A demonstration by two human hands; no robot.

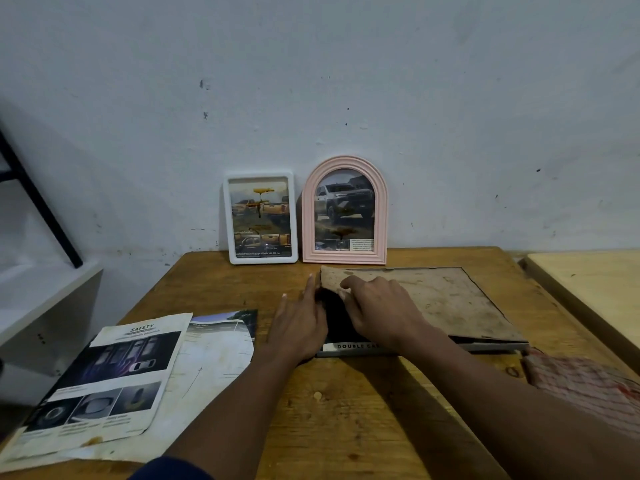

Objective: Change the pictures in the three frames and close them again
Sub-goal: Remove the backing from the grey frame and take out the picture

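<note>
- A white rectangular frame point(260, 218) stood upright against the wall point(311, 81) at the back of the table point(346, 410), with pickup trucks pictured inside.
- A pink arched frame point(344, 211) stood just right of it, showing a grey pickup.
- A grey frame point(491, 347) lay face down in front of them. Its worn brown backing board point(433, 299) left a dark picture point(341, 329) uncovered at the left.
- Loose printed pages point(114, 372) lay flat further left.

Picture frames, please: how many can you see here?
3: a white frame against the wall, a pink arched frame beside it, a grey frame face down on the table.
</note>
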